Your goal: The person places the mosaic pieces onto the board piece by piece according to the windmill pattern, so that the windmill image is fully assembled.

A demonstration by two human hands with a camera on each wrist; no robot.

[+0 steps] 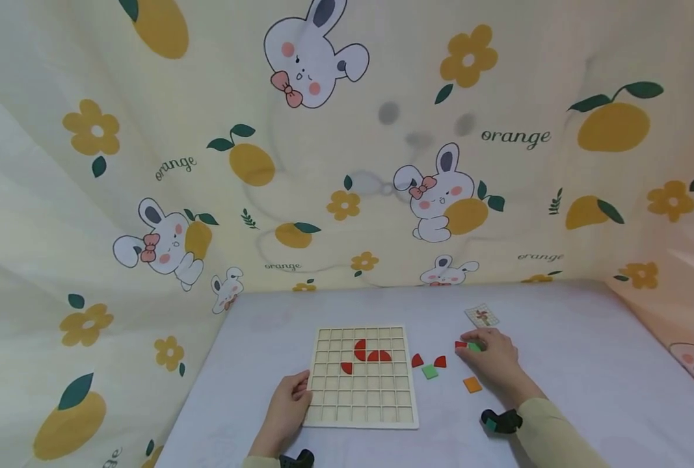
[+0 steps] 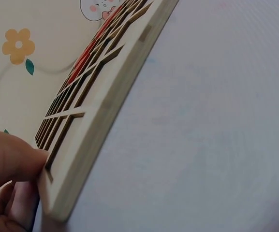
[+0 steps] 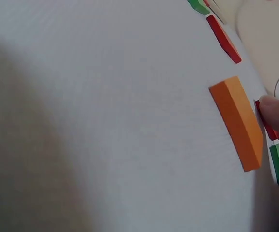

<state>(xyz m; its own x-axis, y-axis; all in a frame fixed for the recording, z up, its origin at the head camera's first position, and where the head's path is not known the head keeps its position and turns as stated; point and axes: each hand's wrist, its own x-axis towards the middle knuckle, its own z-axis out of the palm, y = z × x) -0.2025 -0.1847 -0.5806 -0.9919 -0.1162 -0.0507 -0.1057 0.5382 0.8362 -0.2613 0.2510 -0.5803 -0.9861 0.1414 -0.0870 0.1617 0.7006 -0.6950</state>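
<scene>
My left hand (image 1: pixel 287 406) grips the left edge of a pale wooden grid board (image 1: pixel 360 427), with the thumb (image 2: pixel 18 157) on its upper face near a corner. Several red quarter-round tiles (image 1: pixel 360 351) lie in the board's cells. Right of the board, my right hand (image 1: pixel 497 363) pinches a red tile (image 1: pixel 460 345) between thumb and finger at the table surface. Just beside that tile, partly covered by the hand, is a green tile (image 1: pixel 474 347). An orange square tile (image 3: pixel 238 123) lies on the near side of this hand.
Two red quarter-round tiles (image 1: pixel 440 361) and a green square tile (image 1: pixel 430 372) lie between the board and my right hand. Behind that hand is a small pattern card (image 1: pixel 482 316). A printed cloth (image 1: pixel 347 149) hangs around the white table (image 1: pixel 282 318).
</scene>
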